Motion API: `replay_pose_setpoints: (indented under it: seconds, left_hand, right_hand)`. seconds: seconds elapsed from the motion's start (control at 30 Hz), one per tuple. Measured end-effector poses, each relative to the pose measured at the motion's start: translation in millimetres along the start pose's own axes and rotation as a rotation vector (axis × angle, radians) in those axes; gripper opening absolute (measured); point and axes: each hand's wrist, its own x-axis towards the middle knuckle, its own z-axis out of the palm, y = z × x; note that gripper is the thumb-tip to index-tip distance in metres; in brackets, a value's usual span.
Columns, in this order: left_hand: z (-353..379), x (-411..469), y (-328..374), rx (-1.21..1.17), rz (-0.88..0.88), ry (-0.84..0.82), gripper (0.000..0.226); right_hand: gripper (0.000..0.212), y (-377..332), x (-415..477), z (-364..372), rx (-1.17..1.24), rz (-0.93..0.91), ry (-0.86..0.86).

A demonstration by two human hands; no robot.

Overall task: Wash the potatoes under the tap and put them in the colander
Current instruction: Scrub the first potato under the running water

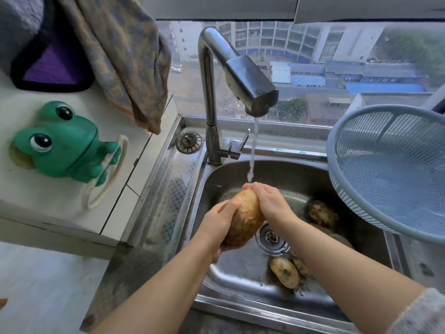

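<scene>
Head view: a large potato (244,218) was held over the sink (231,280) by both hands. The left hand (222,222) was wrapped around the potato's lower half from beneath, with the thumb laid across its left side. The right hand (269,201) was curled over the potato's upper end, fingers pressed against the skin. A stream of water (252,150) from the tap (240,75), directly above the hands, was received on the right hand's fingers. A second potato (322,213), soiled, was located on the sink floor just to the right of the right wrist. A third potato (284,272) was located between the two forearms, nearer the person. The drain (271,237) was positioned just beside the held potato's lower end. A blue colander (385,165) was tilted at the sink's edge, up and to the right of the right hand, well apart from it. A green frog (62,143) was seen well to the left of the left hand.
</scene>
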Motion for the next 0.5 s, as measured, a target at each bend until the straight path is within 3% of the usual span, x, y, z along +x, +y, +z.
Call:
replay_pose_setpoints:
  seconds: [0.13,0.27,0.37,0.5]
  left_hand:
    - [-0.2,0.3,4.8,0.084,0.064,0.0,0.038]
    - [-0.4,2.5,1.6,0.271,0.26,0.07,0.059]
    - [-4.1,-0.7,0.8,0.347,0.309,0.093,0.078]
    - [-11.9,2.5,2.1,0.291,0.235,0.085,0.063]
  right_hand:
    - [0.041,1.2,-11.4,4.1,-0.229,-0.186,0.044]
    - [0.035,-2.3,0.2,4.8,-0.119,-0.076,0.028]
    - [0.04,-6.0,9.0,4.9,-0.073,0.028,0.004]
    - [0.039,0.9,2.5,3.8,-0.041,-0.043,-0.009]
